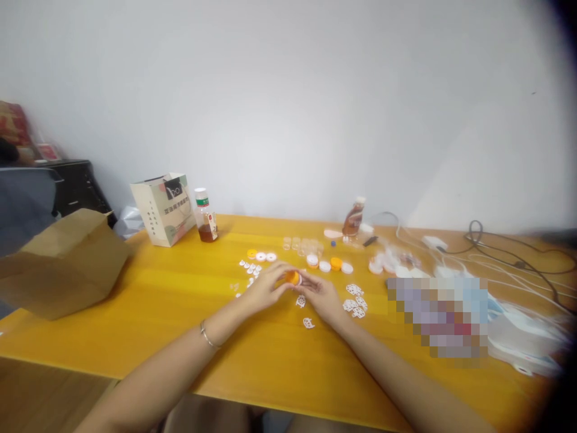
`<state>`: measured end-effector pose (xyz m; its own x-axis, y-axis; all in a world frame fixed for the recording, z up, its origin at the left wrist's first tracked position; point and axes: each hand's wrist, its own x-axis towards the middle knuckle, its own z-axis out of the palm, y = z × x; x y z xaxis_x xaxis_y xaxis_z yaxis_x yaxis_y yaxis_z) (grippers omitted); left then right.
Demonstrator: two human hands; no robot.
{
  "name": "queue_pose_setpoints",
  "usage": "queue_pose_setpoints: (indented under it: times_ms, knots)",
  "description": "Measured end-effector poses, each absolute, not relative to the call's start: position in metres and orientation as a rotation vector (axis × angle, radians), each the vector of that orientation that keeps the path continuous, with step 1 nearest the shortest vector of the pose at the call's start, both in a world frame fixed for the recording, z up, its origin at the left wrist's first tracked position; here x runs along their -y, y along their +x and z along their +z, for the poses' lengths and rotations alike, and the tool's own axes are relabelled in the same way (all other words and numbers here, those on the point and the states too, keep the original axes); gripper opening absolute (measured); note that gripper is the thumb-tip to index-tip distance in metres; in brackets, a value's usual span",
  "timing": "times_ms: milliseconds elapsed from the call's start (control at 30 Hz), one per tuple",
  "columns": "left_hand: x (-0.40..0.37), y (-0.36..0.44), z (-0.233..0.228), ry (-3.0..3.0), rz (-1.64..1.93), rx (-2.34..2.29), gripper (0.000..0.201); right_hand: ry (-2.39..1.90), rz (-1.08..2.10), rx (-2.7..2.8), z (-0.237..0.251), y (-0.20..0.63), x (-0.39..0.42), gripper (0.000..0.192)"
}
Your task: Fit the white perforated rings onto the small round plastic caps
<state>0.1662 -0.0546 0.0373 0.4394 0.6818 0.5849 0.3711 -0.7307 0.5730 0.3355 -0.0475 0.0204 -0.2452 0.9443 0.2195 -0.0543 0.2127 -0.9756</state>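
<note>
Left hand: the left hand [265, 287] is curling its fingers round a small orange cap [293, 277], pinching it from the left side.
Right hand: the right hand [322, 296] is meeting it from the other side, fingertips closing on the same cap, so both are gripping it just above the table.
Orange cap: it's sitting between the two sets of fingertips, over the middle of the yellow table [180, 313]; how tight the grip is, I cannot tell.
Near the hands: small white cut-out pieces [356, 300] are lying scattered just beside the right hand, more of them [250, 267] beyond the left.
Further back: orange and white caps [329, 263] are lining up behind the hands, with clear little jars [302, 244] beyond them.
Left side: open tabletop is stretching out toward a brown paper bag [63, 264] overhanging the left edge.
Far edge: a printed gift bag [164, 207] and a bottle [206, 215] are standing near the wall.
Right side: white cables [496, 264] are crowding that end.
Near edge: both forearms are crossing it.
</note>
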Motion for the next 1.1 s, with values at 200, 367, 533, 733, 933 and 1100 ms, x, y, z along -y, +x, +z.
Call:
queue_pose_setpoints:
  times_ms: [200, 367, 533, 733, 933, 1100]
  knots:
    - [0.055, 0.168, 0.035, 2.359, 1.216, -0.919, 0.029, -0.905, 1.176, 1.494, 0.018, 0.335, 0.047, 0.038]
    - [0.056, 0.169, 0.034, 2.284, 1.242, -0.926, 0.027, -0.893, 1.103, 1.546, 0.015, 0.336, 0.047, 0.038]
    - [0.057, 0.171, 0.031, 2.176, 1.247, -0.962, 0.025, -0.843, 0.995, 1.646, 0.014, 0.337, 0.049, 0.05]
    - [0.055, 0.173, 0.025, 2.054, 1.291, -1.056, 0.022, -0.857, 0.829, 1.792, 0.019, 0.339, 0.054, 0.046]
    - [0.056, 0.175, 0.024, 2.006, 1.291, -1.102, 0.022, -0.891, 0.705, 1.851, 0.025, 0.34, 0.061, 0.038]
    - [0.059, 0.173, 0.025, 2.113, 1.298, -1.012, 0.022, -0.893, 0.669, 1.888, 0.027, 0.341, 0.063, 0.037]
